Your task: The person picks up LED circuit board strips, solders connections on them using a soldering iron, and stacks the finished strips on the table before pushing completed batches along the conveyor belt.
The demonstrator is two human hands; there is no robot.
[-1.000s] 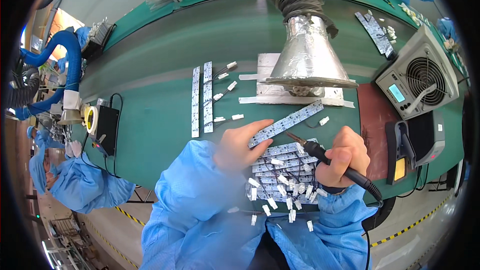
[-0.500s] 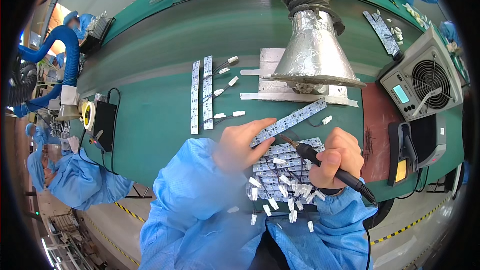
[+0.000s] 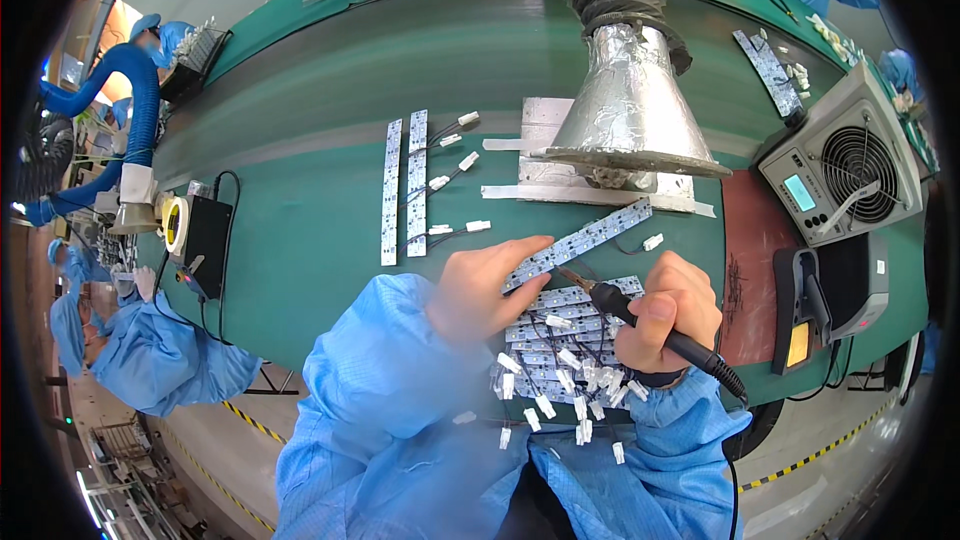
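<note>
Head cam looks down on a green bench with the foil fume hood (image 3: pixel 635 100) as my landmark. Just below the hood, the left hand (image 3: pixel 480 290) lies fingers-out, pinning a long LED strip board (image 3: pixel 590 238) flat. The right hand (image 3: pixel 670 310) is wrapped around a soldering iron (image 3: pixel 640 320), tip touching that strip near its lower end. Below that sits a pile of finished strips with white connectors (image 3: pixel 560 360). Left of the hood, two more strips (image 3: pixel 405 185) lie side by side.

Risk as I see it: the left fingertips are really close to the hot tip, so a slip could burn them, or the strip could skid and smear the joint.

Compared with a second ago, the strip sits at much the same angle and both hands have barely shifted.
</note>
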